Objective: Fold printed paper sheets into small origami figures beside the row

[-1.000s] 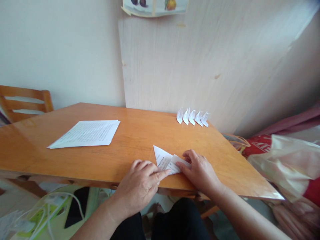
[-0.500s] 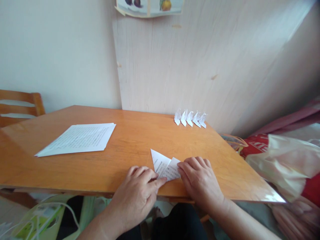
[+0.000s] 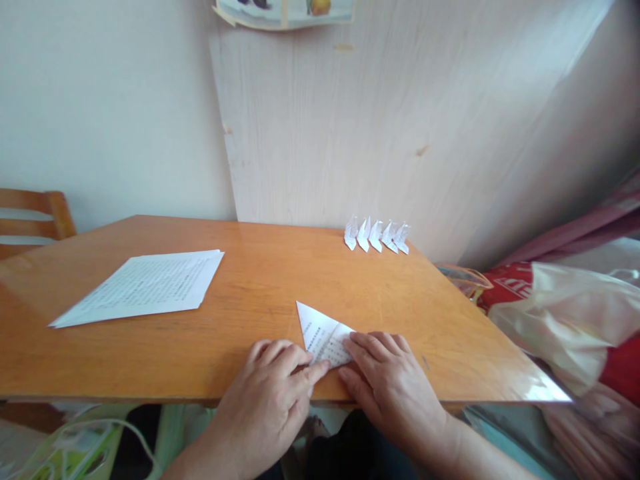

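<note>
A folded sheet of printed paper [image 3: 325, 335] lies near the table's front edge, its outline a triangle with one sharp corner pointing away to the left. My left hand [image 3: 275, 393] is closed at the paper's lower left, thumb and fingertips pressing its edge to the wood. Over the right end of the paper lies my right hand [image 3: 393, 383], fingers stretched flat on the fold and thumb apart. The fingers hide that corner.
On the wooden table [image 3: 260, 280], a stack of printed sheets [image 3: 145, 287] lies at left. Several folded paper pieces [image 3: 375, 235] stand in a row at the back right. Bags [image 3: 565, 313] crowd the right side; a wooden chair [image 3: 35, 213] is at far left.
My right hand has laid the raised flap down flat and now presses on it with straighter fingers. My left hand still holds the paper's left edge. The view has shifted slightly.
</note>
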`<act>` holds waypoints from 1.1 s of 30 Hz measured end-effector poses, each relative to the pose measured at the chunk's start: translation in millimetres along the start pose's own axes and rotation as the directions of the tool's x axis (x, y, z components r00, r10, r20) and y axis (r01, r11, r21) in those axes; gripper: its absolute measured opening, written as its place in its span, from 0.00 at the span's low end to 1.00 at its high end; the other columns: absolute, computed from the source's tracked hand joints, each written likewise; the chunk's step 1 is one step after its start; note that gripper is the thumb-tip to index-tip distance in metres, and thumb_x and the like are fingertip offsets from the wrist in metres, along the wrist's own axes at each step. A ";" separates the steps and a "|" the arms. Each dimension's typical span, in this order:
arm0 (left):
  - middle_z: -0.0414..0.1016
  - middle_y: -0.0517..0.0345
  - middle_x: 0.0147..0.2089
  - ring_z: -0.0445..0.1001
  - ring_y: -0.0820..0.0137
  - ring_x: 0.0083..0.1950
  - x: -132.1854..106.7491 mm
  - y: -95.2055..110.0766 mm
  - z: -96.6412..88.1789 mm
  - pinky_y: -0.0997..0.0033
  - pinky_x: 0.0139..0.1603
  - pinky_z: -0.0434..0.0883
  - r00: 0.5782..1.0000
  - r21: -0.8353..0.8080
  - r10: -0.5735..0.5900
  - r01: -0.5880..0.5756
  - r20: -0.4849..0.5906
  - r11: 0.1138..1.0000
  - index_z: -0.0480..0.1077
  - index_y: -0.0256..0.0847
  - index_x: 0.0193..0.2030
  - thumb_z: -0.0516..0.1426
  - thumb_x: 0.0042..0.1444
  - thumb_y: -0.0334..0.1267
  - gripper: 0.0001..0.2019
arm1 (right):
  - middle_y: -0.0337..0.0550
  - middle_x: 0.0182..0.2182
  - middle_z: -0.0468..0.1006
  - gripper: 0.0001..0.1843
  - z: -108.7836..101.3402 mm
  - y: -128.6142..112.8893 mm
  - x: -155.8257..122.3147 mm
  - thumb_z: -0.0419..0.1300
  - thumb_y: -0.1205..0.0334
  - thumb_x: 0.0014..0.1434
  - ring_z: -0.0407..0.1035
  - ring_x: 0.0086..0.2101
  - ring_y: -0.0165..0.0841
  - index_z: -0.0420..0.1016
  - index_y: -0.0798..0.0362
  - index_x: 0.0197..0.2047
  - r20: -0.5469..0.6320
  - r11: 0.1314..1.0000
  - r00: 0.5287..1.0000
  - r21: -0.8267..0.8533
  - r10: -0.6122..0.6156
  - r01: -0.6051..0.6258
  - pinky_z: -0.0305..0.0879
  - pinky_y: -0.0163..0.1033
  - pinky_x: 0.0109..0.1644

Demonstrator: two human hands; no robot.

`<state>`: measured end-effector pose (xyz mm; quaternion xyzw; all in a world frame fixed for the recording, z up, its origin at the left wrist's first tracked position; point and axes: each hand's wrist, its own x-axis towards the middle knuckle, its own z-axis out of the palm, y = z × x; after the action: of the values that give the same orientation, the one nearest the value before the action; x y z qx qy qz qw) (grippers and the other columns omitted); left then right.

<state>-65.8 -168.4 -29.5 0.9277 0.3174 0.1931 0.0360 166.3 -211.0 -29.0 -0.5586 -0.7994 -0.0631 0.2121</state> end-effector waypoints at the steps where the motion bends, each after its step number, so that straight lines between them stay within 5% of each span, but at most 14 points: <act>1: 0.73 0.57 0.50 0.67 0.61 0.50 -0.2 -0.3 0.2 0.54 0.51 0.65 1.000 0.003 0.002 -0.002 0.000 1.000 0.67 0.59 0.64 0.53 0.66 0.33 0.22 | 0.45 0.51 0.78 0.14 0.1 -0.3 -0.2 0.58 0.56 0.68 0.69 0.47 0.42 0.75 0.50 0.53 0.005 1.000 1.000 0.005 0.003 -0.003 0.61 0.49 0.51; 18: 0.74 0.57 0.51 0.69 0.60 0.50 -1.9 -1.1 1.9 0.55 0.51 0.66 0.999 0.013 0.018 -0.017 -0.044 1.000 0.69 0.57 0.61 0.53 0.64 0.32 0.21 | 0.45 0.49 0.80 0.13 1.2 -1.3 1.8 0.58 0.56 0.67 0.71 0.46 0.42 0.75 0.49 0.52 0.013 1.000 1.000 -0.015 0.012 -0.012 0.61 0.49 0.50; 27: 0.76 0.53 0.51 0.71 0.60 0.52 -4.5 1.2 3.6 0.50 0.58 0.64 0.982 -0.090 -0.098 0.084 -0.161 0.992 0.65 0.44 0.57 0.56 0.59 0.30 0.19 | 0.49 0.50 0.79 0.15 1.9 3.9 -0.3 0.57 0.56 0.67 0.72 0.46 0.43 0.75 0.50 0.54 0.007 0.999 0.999 -0.040 -0.037 0.037 0.62 0.50 0.49; 33: 0.75 0.54 0.51 0.70 0.60 0.52 -4.6 2.3 -2.3 0.52 0.56 0.66 0.993 -0.123 -0.081 0.070 -0.087 0.990 0.67 0.45 0.57 0.56 0.60 0.31 0.19 | 0.49 0.51 0.79 0.16 3.1 6.2 -1.6 0.57 0.54 0.68 0.72 0.47 0.44 0.75 0.49 0.55 0.007 0.999 0.999 -0.030 -0.042 0.042 0.62 0.51 0.50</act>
<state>-68.7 -173.0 -28.5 0.9014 0.3415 0.2527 0.0843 171.6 -209.1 -33.3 -0.5452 -0.8105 -0.0779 0.1995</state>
